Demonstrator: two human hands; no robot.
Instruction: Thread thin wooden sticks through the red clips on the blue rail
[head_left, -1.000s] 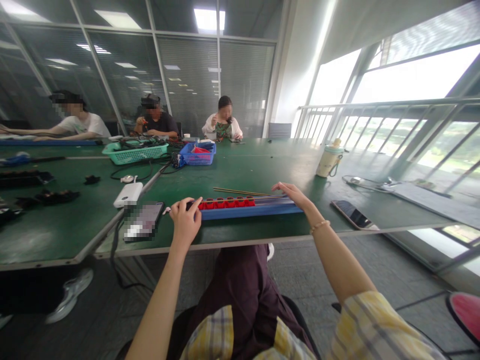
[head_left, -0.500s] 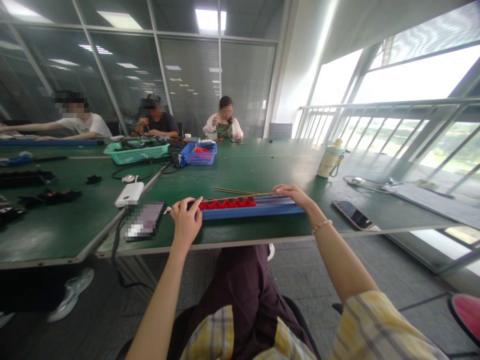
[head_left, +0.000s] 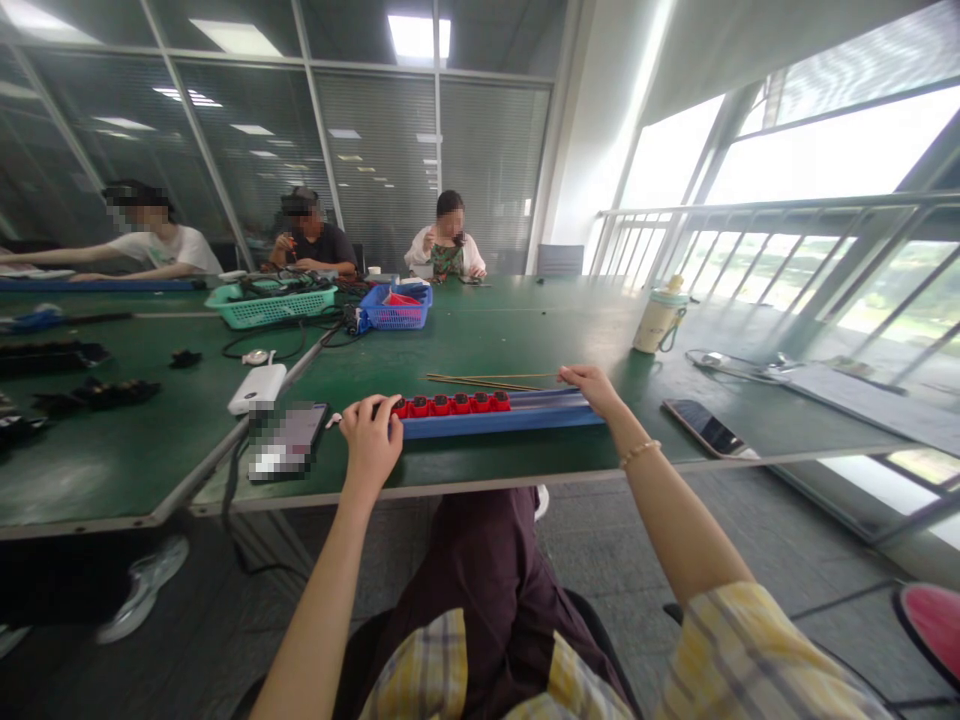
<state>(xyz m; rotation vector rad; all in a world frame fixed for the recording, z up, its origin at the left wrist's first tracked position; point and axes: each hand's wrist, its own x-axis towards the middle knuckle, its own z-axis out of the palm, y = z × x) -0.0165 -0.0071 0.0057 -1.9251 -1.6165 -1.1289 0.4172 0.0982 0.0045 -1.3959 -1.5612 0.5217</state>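
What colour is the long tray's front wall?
The tray has a blue front wall, shown in the head view.

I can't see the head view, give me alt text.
A person's left hand is at the left end of a blue tray of red parts while the right hand seems to pinch a thin rod near the other end. Phones and a bottle share the green table; three people sit beyond.

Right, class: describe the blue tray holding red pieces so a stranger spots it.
By the near edge of the green table lies a long blue tray, left hand at one end, right hand at the other. Its narrow shape and row of red pieces set it apart from the blue basket beyond.
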